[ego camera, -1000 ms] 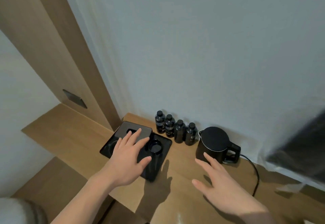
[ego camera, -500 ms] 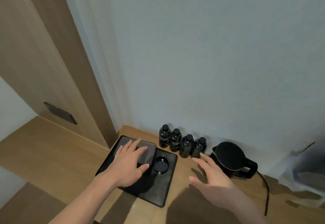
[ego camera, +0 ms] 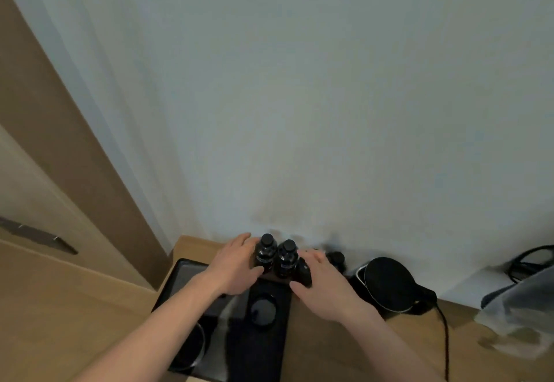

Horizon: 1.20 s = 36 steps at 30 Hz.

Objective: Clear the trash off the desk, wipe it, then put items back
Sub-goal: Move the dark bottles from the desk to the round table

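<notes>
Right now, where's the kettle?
In the head view the kettle stands on the desk by the wall, right of the bottles and of the right hand, its cord trailing toward the near edge.

Nothing readable here tbh. The two small black bottles (ego camera: 277, 254) at the back of the desk have pale label bands with some kind of print on them, but it's way too blurry and tiny to make out any words or numbers.
</notes>
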### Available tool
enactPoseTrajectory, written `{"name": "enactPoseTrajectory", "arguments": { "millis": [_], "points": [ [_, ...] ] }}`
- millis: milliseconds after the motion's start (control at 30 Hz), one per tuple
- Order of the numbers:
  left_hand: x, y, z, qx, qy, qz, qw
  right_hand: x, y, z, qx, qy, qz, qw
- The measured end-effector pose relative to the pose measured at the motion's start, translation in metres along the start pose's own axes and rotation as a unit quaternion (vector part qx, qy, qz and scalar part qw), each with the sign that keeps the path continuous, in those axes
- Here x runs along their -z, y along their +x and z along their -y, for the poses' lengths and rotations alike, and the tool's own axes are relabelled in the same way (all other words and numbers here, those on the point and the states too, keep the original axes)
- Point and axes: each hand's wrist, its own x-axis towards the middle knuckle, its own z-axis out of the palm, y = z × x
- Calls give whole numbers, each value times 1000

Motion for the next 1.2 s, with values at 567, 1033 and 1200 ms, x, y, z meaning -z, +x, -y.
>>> {"name": "enactPoseTrajectory", "arguments": {
  "millis": [567,1033,1200],
  "points": [
    [-32,64,11,15,-54,-28,998,-26,98,13,-7,-113,-28,993],
    [37,-32,-22,-5,-175,-197,965,12,20,14,74,38,-136,987],
    [49,-113,-23,-6,-234,-251,939,29,-69,29,153,113,-240,952]
  ]
}}
